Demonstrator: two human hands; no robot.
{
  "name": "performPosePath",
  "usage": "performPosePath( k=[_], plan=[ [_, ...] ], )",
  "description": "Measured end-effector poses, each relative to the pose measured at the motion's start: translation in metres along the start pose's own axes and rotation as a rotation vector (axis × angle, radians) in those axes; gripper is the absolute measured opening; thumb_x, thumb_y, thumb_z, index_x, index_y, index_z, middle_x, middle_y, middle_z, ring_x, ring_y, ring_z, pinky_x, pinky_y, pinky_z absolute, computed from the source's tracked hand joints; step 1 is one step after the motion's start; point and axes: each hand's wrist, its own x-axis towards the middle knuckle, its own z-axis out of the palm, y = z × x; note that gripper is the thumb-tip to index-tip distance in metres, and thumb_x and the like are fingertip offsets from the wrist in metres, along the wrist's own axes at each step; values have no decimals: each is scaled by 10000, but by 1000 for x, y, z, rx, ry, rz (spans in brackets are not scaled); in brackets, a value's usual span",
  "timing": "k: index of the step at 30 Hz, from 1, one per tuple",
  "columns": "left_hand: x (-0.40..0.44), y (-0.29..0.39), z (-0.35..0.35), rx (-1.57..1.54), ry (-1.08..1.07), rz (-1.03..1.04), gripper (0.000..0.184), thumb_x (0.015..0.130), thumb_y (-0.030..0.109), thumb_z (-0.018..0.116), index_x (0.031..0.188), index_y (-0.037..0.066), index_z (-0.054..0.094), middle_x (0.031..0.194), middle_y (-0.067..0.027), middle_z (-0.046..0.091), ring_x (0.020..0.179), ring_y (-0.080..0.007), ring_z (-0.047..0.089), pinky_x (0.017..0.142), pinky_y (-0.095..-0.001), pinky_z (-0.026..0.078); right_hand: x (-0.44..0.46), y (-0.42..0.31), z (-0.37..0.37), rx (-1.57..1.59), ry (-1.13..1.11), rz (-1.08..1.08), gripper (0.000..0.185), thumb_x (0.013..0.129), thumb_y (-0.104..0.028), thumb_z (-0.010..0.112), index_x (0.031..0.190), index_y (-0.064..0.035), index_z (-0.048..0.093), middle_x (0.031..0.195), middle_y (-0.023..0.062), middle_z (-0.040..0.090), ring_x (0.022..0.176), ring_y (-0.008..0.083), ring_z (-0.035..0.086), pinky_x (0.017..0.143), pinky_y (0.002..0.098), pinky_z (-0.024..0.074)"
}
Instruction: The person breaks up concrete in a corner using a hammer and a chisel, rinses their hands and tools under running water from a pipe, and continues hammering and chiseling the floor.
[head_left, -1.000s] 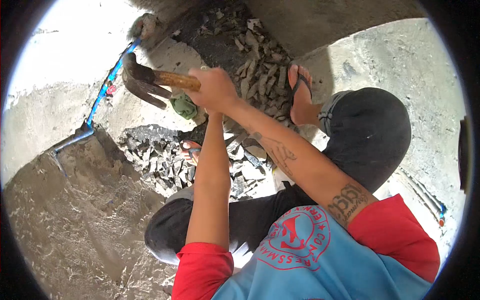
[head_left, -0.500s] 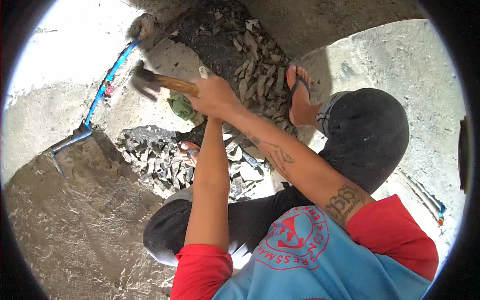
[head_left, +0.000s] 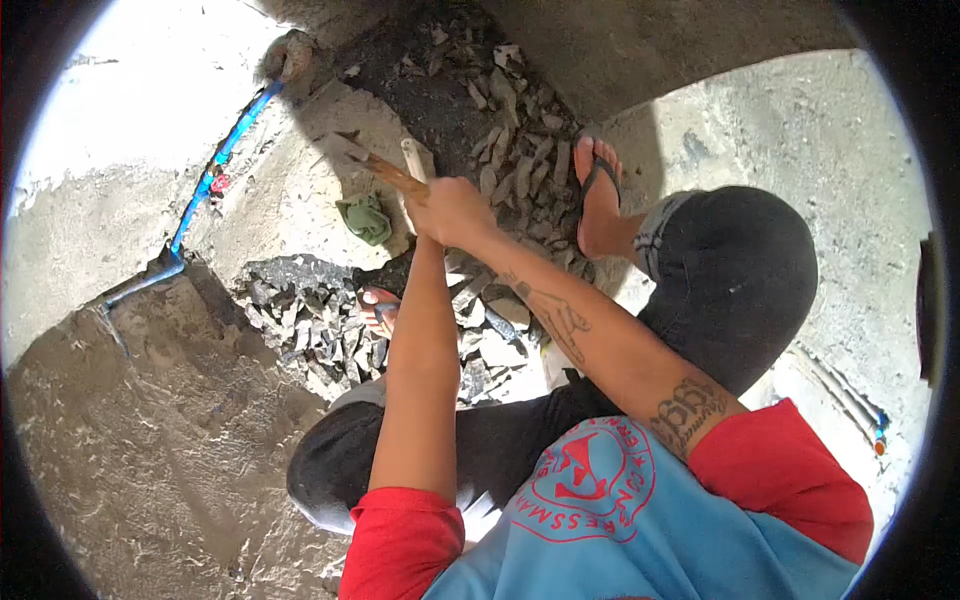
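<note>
My right hand is closed around the wooden handle of a claw hammer. The hammer's dark head, thin and smeared by motion, points up and to the left over a pale concrete slab. My left hand is mostly hidden behind my right hand; only its forearm shows clearly. Just above both hands, a pale stick-shaped piece juts up from where my left hand is, and I cannot make out its kind. A crumpled green cloth lies on the slab, left of my hands.
Broken stone chips are heaped on dark soil beyond my hands. More rubble lies around my left foot. A blue pipe runs along the left side. My right foot rests beside the chips. Pipes lie at right.
The hammer head has swung up and to the right, turning from side-on to nearly edge-on. My right hand has shifted slightly right and down, uncovering more of the pale piece.
</note>
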Motion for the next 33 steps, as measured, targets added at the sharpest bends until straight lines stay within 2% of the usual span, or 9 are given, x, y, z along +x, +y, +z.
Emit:
performPosePath(
  k=[6,8,12,14,16,21,23,27,33],
  plan=[
    [7,1,-2,4,-58,-91,270,849,192,607,995,-21,530,910,-224,643,832,-382,624,709,-439,493,17,4,-8,223,267,-442,298,765,-298,632,890,-34,694,806,241,656,789,397,647,709,453,525],
    [6,10,-7,21,-46,-201,282,845,193,615,999,-27,528,913,-232,643,842,-390,625,709,-440,496,35,58,20,-147,77,-71,286,759,-316,643,914,-82,699,799,217,660,782,387,648,689,442,524],
    [5,10,-6,150,97,-163,335,846,185,595,982,-111,516,912,-297,625,908,-431,614,730,-461,494,4,51,-1,-111,-15,188,300,740,-217,618,959,-20,667,789,226,652,787,385,641,719,439,515],
    [13,-26,7,-12,-24,-46,359,843,230,602,1001,-85,534,944,-284,628,936,-417,612,743,-458,497,-2,25,0,12,64,-82,315,727,-239,642,974,-46,667,782,222,651,787,383,642,709,441,514],
    [-22,33,-21,-16,179,229,394,835,288,613,1030,-49,552,990,-267,630,947,-401,614,734,-460,492,1,-17,-25,36,131,-236,308,731,-245,640,958,-39,670,789,226,651,783,382,643,704,445,513],
    [-21,37,-21,-48,140,71,392,851,323,593,1041,-18,557,958,-231,640,840,-379,633,695,-457,491,7,18,2,95,308,-495,326,744,-271,634,960,-30,675,821,240,650,806,387,644,717,450,513],
    [-3,-2,2,76,166,93,376,872,323,565,1011,-27,552,925,-214,642,780,-359,636,660,-450,495,21,66,36,-105,-20,-31,350,752,-298,637,977,-33,678,837,240,650,832,409,633,744,459,506],
    [5,-14,17,-18,61,-92,315,860,275,562,918,-34,536,885,-207,637,742,-359,633,602,-441,488,-3,49,21,-74,-113,211,369,751,-311,645,1000,-41,678,852,232,655,838,412,633,750,452,508],
    [-3,-12,6,64,60,34,299,857,258,569,930,-30,531,870,-206,634,740,-366,629,605,-448,486,4,-21,-10,62,107,-320,329,790,-311,621,986,-56,687,855,213,664,822,369,651,719,438,515]
  ],
)
